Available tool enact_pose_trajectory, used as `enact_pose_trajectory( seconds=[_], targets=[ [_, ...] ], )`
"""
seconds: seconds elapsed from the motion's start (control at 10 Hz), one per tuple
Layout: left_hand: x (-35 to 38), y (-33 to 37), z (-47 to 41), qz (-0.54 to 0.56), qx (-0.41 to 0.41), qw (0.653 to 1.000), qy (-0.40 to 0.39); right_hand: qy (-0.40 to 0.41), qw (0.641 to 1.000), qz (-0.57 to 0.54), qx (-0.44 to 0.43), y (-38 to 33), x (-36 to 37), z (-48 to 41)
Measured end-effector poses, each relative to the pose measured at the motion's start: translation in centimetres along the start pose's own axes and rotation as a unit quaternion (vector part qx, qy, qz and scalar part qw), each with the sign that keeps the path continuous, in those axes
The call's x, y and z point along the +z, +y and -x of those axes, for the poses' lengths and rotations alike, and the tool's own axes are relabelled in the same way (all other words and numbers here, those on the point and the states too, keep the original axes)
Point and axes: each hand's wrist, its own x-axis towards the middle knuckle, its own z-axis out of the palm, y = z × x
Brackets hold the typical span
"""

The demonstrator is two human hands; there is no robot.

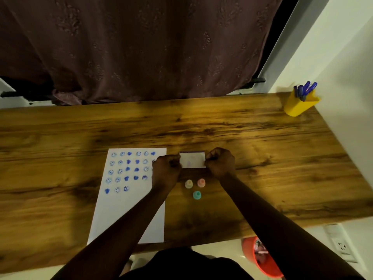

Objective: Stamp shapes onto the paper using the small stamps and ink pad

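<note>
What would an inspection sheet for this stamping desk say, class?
Surface: wooden desk, bare wood around the work.
Job's things: paper part filled with blue prints; three stamps standing beside it; ink pad held at both ends.
Clutter: yellow cup of pens, far right corner.
Hands: left hand and right hand grip the pad.
Cables: nothing seen.
Surroundings: curtain behind; red bin and wall socket below.
</note>
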Motion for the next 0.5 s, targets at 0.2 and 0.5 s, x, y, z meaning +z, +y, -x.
enact_pose_trajectory(
  seconds=[0.2, 0.5],
  targets=[
    [0.1, 0.3, -0.2, -0.012, -0.001, 1.0, -0.008, 0.004, 1.0, 0.009, 0.008, 0.2, 0.1, 0.0],
    [-4.1, 0.9, -0.7, 0.039, 0.048, 0.997, 0.056, 0.055, 0.995, 0.014, -0.084, -1.6, 0.1, 1.2]
  ],
)
